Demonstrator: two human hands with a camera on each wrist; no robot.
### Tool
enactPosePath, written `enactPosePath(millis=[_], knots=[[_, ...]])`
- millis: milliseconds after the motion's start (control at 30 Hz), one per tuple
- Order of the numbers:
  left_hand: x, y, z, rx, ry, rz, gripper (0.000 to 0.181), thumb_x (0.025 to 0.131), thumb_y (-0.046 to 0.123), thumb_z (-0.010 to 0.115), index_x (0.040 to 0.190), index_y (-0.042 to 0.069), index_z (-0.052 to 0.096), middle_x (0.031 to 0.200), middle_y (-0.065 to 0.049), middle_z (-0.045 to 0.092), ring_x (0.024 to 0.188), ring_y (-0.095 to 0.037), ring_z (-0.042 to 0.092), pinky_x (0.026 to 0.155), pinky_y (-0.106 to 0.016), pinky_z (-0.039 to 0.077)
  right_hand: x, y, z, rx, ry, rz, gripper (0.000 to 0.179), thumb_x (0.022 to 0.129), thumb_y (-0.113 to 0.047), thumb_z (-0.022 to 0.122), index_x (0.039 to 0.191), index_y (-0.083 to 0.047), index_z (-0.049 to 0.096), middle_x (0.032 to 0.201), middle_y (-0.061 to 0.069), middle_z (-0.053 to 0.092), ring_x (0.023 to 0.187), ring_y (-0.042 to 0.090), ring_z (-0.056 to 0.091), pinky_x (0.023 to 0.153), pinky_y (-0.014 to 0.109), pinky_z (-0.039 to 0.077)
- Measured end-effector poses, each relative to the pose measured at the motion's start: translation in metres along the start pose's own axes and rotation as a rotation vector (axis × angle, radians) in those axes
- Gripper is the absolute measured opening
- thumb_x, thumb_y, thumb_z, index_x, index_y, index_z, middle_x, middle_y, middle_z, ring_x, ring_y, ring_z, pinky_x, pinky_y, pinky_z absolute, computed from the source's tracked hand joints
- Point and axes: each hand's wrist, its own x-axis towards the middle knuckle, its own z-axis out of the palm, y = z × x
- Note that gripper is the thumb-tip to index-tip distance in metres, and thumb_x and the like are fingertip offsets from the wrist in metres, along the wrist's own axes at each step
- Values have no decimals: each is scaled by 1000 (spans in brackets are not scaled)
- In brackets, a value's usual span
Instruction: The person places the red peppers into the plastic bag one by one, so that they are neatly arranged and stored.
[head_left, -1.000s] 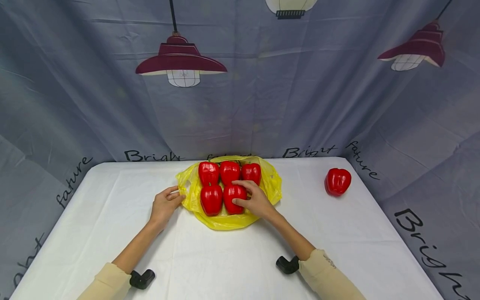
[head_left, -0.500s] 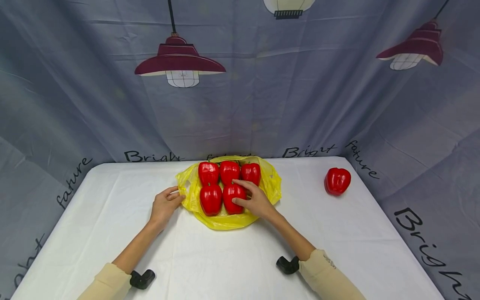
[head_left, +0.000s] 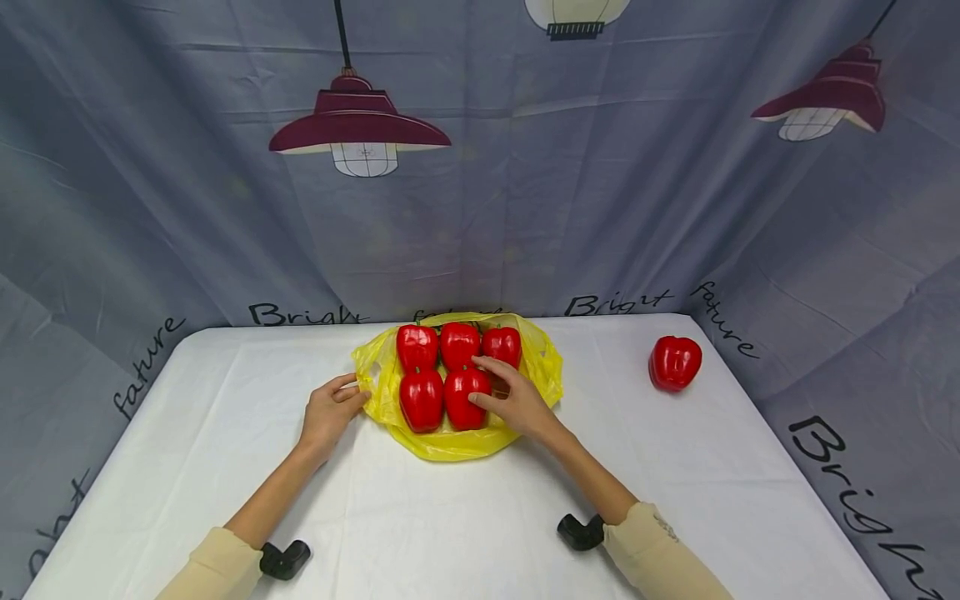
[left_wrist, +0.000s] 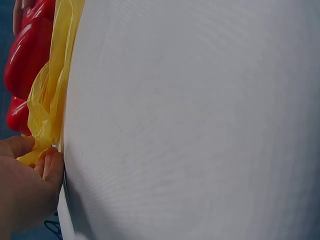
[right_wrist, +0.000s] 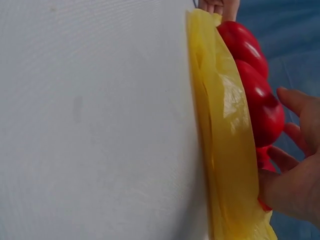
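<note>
Several glossy red bell peppers lie in two rows on a spread yellow plastic bag (head_left: 442, 447). My left hand (head_left: 328, 414) pinches the bag's left edge between thumb and fingers, plain in the left wrist view, where yellow film (left_wrist: 56, 95) runs up from the fingertips. Beside the front-right bell pepper (head_left: 462, 402) is my right hand (head_left: 522, 406), its thumb and fingers spread apart. In the right wrist view a gap shows between the thumb and that bell pepper (right_wrist: 262, 110), and the other fingers reach over the bag's rim.
One more red bell pepper (head_left: 676, 363) stands alone on the white table (head_left: 450, 525), toward its right rear. A grey curtain (head_left: 480, 242) printed with lamps and lettering hangs behind and at both sides. Black angled pieces (head_left: 285, 560) sit at both sleeve cuffs.
My right hand has loosened from the front-right bell pepper and shifted slightly to the right, while the pepper stays on the bag. The left hand keeps its place at the bag's edge.
</note>
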Motion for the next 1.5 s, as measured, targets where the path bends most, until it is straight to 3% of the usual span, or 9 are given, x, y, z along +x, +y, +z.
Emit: enactPosePath(millis=[200, 433, 800, 967, 1033, 1200, 1267, 1433, 1500], knots=[[-1, -1, -1, 10, -2, 9, 51, 96, 5, 66, 142, -5, 48, 118, -20, 68, 92, -4, 64, 81, -18, 54, -5, -3, -14, 14, -2, -10, 52, 92, -10, 72, 141, -6, 54, 142, 15, 51, 123, 36, 54, 102, 45, 48], [-2, 0, -1, 7, -8, -2, 52, 96, 7, 67, 143, -5, 48, 118, -19, 68, 94, -6, 65, 81, -18, 54, -14, -6, -40, 48, 54, 46, 48, 93, -9, 71, 138, -7, 56, 141, 17, 50, 119, 43, 56, 92, 44, 54], [1, -1, 0, 2, -6, -15, 51, 95, 7, 67, 142, -4, 49, 120, -21, 67, 95, -7, 65, 81, -18, 54, -31, 4, -98, -24, 206, 30, 40, 95, -7, 68, 134, -4, 59, 140, 18, 51, 121, 41, 56, 99, 48, 49], [2, -1, 0, 4, -2, -19, 51, 96, 7, 67, 143, -3, 49, 122, -22, 66, 97, -8, 65, 82, -18, 54, -44, 10, -129, -87, 261, 55, 41, 97, -14, 67, 136, -6, 58, 143, 16, 50, 123, 39, 55, 100, 50, 47], [2, -1, 0, 0, -3, -16, 51, 96, 6, 66, 142, -4, 49, 122, -22, 66, 97, -9, 65, 82, -19, 54, -50, 14, -142, -119, 286, 59, 41, 98, -16, 66, 137, -6, 57, 144, 16, 49, 123, 39, 55, 99, 47, 47], [2, -1, -1, -10, -6, -8, 50, 95, 5, 66, 142, -4, 49, 120, -22, 67, 93, -6, 65, 82, -19, 55, -61, 28, -173, -201, 378, 79, 43, 99, -21, 64, 138, -5, 56, 143, 17, 49, 123, 39, 54, 91, 24, 52], [2, -1, -1, -11, -7, -7, 51, 95, 5, 66, 142, -5, 49, 120, -22, 67, 92, -5, 65, 82, -19, 54, -64, 34, -182, -241, 418, 106, 44, 100, -25, 63, 139, -6, 56, 141, 18, 51, 123, 39, 53, 90, 27, 53], [2, -2, -1, -17, -7, -9, 51, 95, 4, 66, 142, -6, 48, 119, -21, 67, 91, -4, 65, 81, -19, 55, -70, 48, -202, -299, 477, 164, 46, 101, -23, 60, 142, -5, 52, 140, 27, 47, 123, 46, 46, 94, 65, 47], [2, -2, -1, -15, -7, -11, 51, 95, 4, 66, 142, -6, 48, 118, -21, 68, 91, -5, 65, 81, -19, 55, -72, 54, -209, -301, 494, 177, 46, 101, -21, 59, 143, -3, 51, 142, 29, 44, 124, 49, 44, 93, 68, 45]])
